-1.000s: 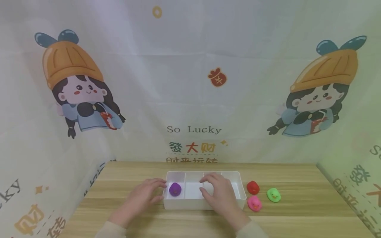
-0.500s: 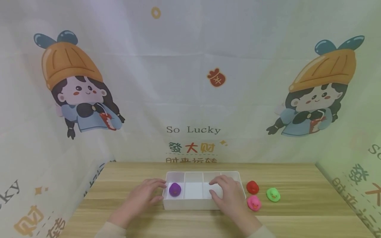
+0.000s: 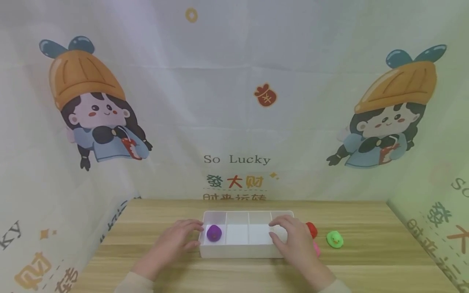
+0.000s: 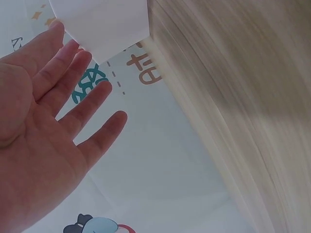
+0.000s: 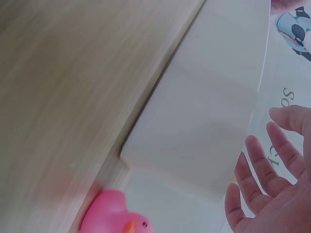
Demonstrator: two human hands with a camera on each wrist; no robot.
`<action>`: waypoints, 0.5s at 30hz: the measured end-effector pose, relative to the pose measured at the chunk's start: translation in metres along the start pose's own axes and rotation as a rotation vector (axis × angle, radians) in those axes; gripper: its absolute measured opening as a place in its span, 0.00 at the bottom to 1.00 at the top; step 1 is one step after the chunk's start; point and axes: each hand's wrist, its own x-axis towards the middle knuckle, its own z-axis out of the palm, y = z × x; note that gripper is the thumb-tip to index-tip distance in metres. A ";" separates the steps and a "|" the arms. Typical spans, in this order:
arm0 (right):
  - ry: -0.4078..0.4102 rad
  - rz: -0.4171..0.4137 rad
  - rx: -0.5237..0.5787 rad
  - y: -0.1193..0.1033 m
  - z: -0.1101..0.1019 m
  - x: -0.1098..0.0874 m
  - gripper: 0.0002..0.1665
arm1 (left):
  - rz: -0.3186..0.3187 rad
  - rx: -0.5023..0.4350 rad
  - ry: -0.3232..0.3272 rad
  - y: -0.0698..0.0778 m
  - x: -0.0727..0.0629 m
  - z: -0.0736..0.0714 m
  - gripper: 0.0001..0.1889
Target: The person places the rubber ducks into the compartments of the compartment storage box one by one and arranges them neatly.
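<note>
A pale printed cloth backdrop (image 3: pixel 234 101) surrounds the work area at the back and both sides. Before it stands a light brown, wood-grained desk (image 3: pixel 190 270). The cloth bears two large cartoon figures (image 3: pixel 97 106) in orange hats, one on each side, with dark lettering (image 3: pixel 237 159) and a red pouch print (image 3: pixel 266 95) between them.

On the desk, between the person's hands, sits a white, rectangular, plastic-looking tray (image 3: pixel 238 251) divided into four compartments in a row.

The left hand (image 3: pixel 179 236) is at the tray's left end, fingers extended and slightly bent near the rim; its grip is relaxed and holds nothing, though whether the fingertips touch the wall cannot be told. The right hand (image 3: pixel 294 240) is over the tray's rightmost compartment, thumb and fingers well apart, its grip likewise loose around nothing. Pale sleeves (image 3: pixel 135 283) cover both forearms.

Smallest are the toys. A bright pink rubbery duck (image 5: pixel 109 216) lies just beside the tray's right end, partly behind the right hand in the head view. A small red toy (image 3: pixel 311 230), also partly hidden, sits behind it. A light green duck (image 3: pixel 335 239) rests farther right, and a rounded purple toy (image 3: pixel 214 233) lies in the leftmost compartment.
</note>
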 end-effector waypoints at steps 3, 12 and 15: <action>0.008 0.000 0.007 0.005 -0.003 -0.002 0.16 | 0.001 0.005 -0.005 -0.001 0.000 -0.001 0.19; 0.027 0.002 0.032 0.016 -0.013 -0.004 0.16 | -0.013 -0.006 -0.009 -0.002 0.001 0.001 0.19; 0.019 0.012 0.040 0.018 -0.016 -0.005 0.16 | -0.013 -0.001 -0.015 -0.002 0.002 0.002 0.20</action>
